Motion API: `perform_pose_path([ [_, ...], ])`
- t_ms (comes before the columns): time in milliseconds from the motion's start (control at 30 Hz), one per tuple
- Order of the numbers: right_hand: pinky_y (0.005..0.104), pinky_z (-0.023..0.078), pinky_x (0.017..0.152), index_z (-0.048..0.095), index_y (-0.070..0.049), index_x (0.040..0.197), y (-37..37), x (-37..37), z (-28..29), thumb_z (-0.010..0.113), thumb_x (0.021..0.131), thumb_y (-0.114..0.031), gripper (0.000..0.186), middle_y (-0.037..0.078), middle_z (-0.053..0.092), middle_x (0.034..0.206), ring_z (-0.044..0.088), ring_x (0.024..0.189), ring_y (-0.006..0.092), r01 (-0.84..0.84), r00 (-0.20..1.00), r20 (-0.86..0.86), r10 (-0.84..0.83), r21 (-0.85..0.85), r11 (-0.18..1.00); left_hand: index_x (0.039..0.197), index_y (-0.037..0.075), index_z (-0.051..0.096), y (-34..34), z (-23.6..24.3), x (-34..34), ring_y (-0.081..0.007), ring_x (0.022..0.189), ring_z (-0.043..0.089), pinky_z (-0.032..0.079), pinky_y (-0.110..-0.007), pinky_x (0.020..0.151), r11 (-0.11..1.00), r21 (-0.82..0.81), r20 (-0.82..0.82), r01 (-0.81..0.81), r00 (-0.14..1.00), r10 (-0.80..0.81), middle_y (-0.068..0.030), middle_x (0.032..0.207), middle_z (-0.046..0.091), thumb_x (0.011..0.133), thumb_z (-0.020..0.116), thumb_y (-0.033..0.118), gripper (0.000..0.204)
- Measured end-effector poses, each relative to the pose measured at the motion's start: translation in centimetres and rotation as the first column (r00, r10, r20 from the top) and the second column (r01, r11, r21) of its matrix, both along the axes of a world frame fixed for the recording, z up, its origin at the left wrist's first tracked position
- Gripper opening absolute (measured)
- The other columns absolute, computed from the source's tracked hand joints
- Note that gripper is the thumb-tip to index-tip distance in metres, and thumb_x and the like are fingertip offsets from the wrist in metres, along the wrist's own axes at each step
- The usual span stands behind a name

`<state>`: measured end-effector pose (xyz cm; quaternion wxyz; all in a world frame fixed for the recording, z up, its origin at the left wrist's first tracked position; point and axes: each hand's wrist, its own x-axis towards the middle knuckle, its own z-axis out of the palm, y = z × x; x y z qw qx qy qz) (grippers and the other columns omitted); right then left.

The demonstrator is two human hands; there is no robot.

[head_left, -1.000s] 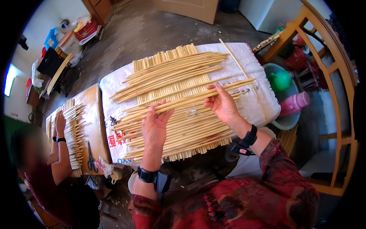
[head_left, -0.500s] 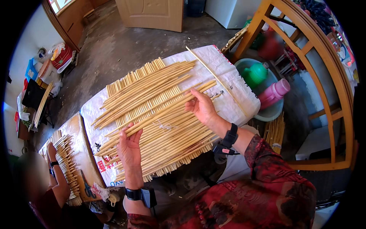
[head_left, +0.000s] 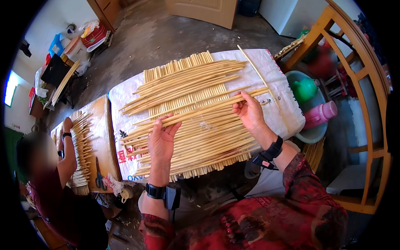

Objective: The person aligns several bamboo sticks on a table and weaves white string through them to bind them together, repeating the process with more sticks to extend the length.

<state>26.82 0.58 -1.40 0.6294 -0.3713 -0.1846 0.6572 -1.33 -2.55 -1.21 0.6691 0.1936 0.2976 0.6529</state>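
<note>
My left hand (head_left: pixel 162 139) and my right hand (head_left: pixel 249 111) grip a few long pale sticks (head_left: pixel 210 102) near their two ends, thumbs on top, fingers curled. Beneath and around them, several long sticks (head_left: pixel 196 148) lie crosswise over a mat of short sticks (head_left: pixel 152 75) on a table covered with white printed sacking (head_left: pixel 129 88). Another row of long sticks (head_left: pixel 187 78) lies at the far side. A tangle of thin white string (head_left: pixel 204 125) rests on the middle sticks. A single stick (head_left: pixel 262 77) lies slanted at the right.
A co-worker (head_left: pixel 54 196) handles sticks at a wooden side table (head_left: pixel 100 137) with scissors (head_left: pixel 98 176). Right are a basin (head_left: pixel 312 131) holding a green container (head_left: pixel 303 89) and pink flask (head_left: pixel 321 112), and a wooden frame (head_left: pixel 362 100). Behind stand a door (head_left: pixel 204 12) and piled items (head_left: pixel 91 37).
The camera view swung and returned. The sticks in my hands have shifted slightly left, both hands still gripping them. The co-worker's raised hand has moved within the pile at the left.
</note>
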Motion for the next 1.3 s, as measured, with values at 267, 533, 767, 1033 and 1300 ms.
perform_pose_path([
  [267,0.0290,0.052,0.054,0.056,-0.003,0.091,-0.1,-0.4,0.2,0.053,0.090,-0.027,0.025,0.005,0.058,0.072,0.058,0.061,0.0123,-0.001,1.000,-0.005,0.001,0.058,0.998,0.102,-0.004,0.053,0.1,0.1,0.1,-0.0329,0.104,0.056,0.050,-0.047,0.089,0.999,-0.028,0.007,-0.029,1.000,0.030,-0.0232,0.110,0.055,0.091,0.049,0.017,0.024],
  [533,0.0292,0.052,0.054,0.056,-0.002,0.092,-0.2,-0.7,0.3,0.052,0.091,-0.027,0.025,0.006,0.057,0.070,0.058,0.060,0.0132,-0.003,1.000,0.019,0.001,0.107,0.994,0.099,-0.004,0.054,0.0,0.0,0.0,-0.0336,0.103,0.056,0.050,-0.046,0.088,0.995,-0.072,0.011,-0.062,0.998,0.063,-0.0240,0.109,0.056,0.090,0.049,0.016,0.023],
  [767,0.0295,0.052,0.054,0.056,-0.003,0.091,-0.2,-0.6,0.3,0.053,0.091,-0.028,0.025,0.006,0.057,0.070,0.057,0.060,0.0131,0.002,1.000,-0.012,-0.001,0.112,0.994,0.100,-0.004,0.053,0.0,0.0,0.2,-0.0323,0.103,0.057,0.050,-0.045,0.089,0.997,-0.055,0.007,-0.055,0.998,0.056,-0.0236,0.109,0.056,0.091,0.050,0.019,0.025],
  [1033,0.0278,0.050,0.049,0.056,-0.002,0.090,0.7,0.6,1.4,0.053,0.090,-0.028,0.026,0.006,0.057,0.071,0.056,0.057,0.0123,0.011,0.998,0.055,-0.019,0.141,0.990,0.099,-0.004,0.053,-0.6,2.3,-0.1,-0.0294,0.097,0.060,0.051,-0.036,0.079,0.837,-0.205,-0.068,0.506,0.846,-0.528,-0.0217,0.103,0.059,0.095,0.044,0.029,0.034],
  [1300,0.0254,0.047,0.045,0.057,-0.001,0.087,1.1,1.4,2.2,0.054,0.090,-0.029,0.028,0.005,0.057,0.068,0.054,0.054,0.0103,-0.066,0.990,0.128,0.050,0.124,0.990,0.102,0.000,0.058,-0.7,6.4,0.5,-0.0158,0.076,0.058,0.047,-0.027,0.071,0.944,0.150,-0.944,0.292,0.328,0.049,-0.0088,0.085,0.064,0.088,0.055,0.018,0.023],
])
